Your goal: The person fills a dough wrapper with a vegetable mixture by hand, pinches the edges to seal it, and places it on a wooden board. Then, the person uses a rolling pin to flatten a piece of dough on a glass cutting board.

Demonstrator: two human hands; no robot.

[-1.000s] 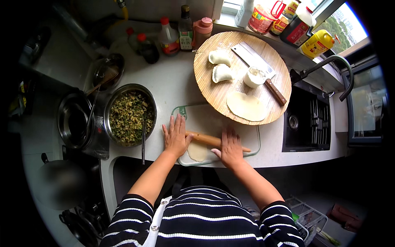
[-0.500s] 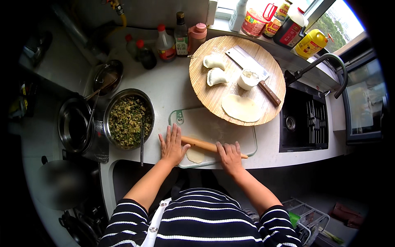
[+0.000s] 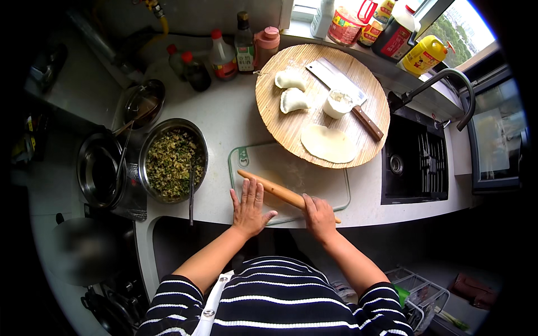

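My left hand [image 3: 249, 211] lies with its fingers stretched out over the near side of a pale cutting board [image 3: 335, 187] with green trim. Its fingertips are close to a wooden rolling pin [image 3: 283, 193], which slants across the board. Near the pin's right end, my right hand [image 3: 320, 217] is closed round it. The small dough round is out of sight; my left hand covers its place. Beyond the board, a flat dough wrapper [image 3: 329, 144] rests on a round slatted tray [image 3: 280, 130], with two folded dumplings [image 3: 293, 99], a white cup of flour [image 3: 338, 105] and a cleaver [image 3: 367, 123].
A steel bowl [image 3: 204, 147] of chopped green filling, with a utensil handle leaning out, stands left of the board. Sauce bottles [image 3: 224, 59] line the back wall. At the right are a black sink [image 3: 397, 187] and a curved faucet [image 3: 472, 92]. The counter's front edge runs below my hands.
My left hand has come off the rolling pin's left part and shifted right and nearer me. The pin's left end has swung away from me; my right hand now wraps round it.
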